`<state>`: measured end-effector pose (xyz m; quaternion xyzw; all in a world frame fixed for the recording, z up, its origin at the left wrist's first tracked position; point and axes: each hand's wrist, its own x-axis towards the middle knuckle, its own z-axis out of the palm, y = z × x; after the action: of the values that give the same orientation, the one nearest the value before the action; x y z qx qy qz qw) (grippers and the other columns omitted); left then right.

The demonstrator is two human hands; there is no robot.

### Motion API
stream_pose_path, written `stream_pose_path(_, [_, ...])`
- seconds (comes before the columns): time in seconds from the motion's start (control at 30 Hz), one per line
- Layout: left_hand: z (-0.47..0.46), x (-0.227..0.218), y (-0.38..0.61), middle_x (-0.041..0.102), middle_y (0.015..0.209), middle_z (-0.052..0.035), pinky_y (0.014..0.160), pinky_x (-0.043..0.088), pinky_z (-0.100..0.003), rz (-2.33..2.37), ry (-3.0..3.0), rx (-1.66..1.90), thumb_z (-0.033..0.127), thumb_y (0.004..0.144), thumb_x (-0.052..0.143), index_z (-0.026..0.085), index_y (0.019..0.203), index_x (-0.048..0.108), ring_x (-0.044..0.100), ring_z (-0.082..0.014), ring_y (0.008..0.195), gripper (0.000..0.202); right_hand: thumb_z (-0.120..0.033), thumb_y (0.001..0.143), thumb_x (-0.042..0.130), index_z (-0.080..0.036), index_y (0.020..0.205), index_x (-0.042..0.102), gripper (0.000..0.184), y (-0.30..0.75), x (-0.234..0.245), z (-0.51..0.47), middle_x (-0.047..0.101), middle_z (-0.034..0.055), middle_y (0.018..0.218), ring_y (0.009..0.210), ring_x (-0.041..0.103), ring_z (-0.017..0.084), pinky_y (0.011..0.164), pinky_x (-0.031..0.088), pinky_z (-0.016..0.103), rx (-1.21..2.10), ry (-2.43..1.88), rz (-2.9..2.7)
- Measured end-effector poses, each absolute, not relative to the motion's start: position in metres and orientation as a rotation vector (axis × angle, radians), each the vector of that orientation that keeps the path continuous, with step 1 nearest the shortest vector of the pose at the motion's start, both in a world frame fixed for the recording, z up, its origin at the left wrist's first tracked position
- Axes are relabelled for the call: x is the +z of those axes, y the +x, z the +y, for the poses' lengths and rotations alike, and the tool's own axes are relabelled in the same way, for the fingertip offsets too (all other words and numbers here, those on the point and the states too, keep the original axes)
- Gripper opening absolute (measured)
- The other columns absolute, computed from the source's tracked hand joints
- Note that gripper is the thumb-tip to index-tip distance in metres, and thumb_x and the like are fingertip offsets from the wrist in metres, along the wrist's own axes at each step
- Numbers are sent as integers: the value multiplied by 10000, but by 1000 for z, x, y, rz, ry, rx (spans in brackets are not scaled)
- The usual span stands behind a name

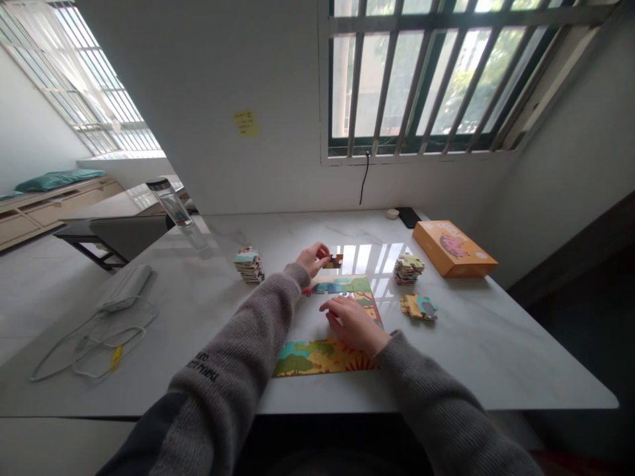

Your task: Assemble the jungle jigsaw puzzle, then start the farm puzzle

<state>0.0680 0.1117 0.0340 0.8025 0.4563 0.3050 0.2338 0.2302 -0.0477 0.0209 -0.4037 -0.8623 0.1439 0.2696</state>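
Note:
A partly built colourful jigsaw (325, 355) lies on the white marble table (496, 344) in front of me, with joined strips along its top, right and bottom. My left hand (312, 256) reaches past the top strip and pinches a small orange puzzle piece (334, 261) just above the table. My right hand (353, 322) rests palm down on the right strip, fingers curled against it. One stack of loose pieces (249, 264) stands left of the jigsaw, another stack (408, 269) right of it. A few joined pieces (419, 307) lie flat below the right stack.
An orange puzzle box (452, 248) sits at the back right. A clear water bottle (171, 203) stands at the back left. A white power adapter (125, 287) with looped cables lies at the left. A dark phone (409, 217) lies near the wall.

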Motion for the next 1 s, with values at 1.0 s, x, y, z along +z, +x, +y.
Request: stream_pose_path(1.0, [-9, 27, 29, 570, 1119, -92, 816, 545, -376, 975, 2405, 1272, 336, 812, 732, 210, 1306, 483, 601, -213, 926, 567, -398, 922, 588, -242, 1348, 496, 463, 225, 36, -45, 560, -27, 756, 654, 539, 136, 609, 470, 290, 1135, -874, -1341])
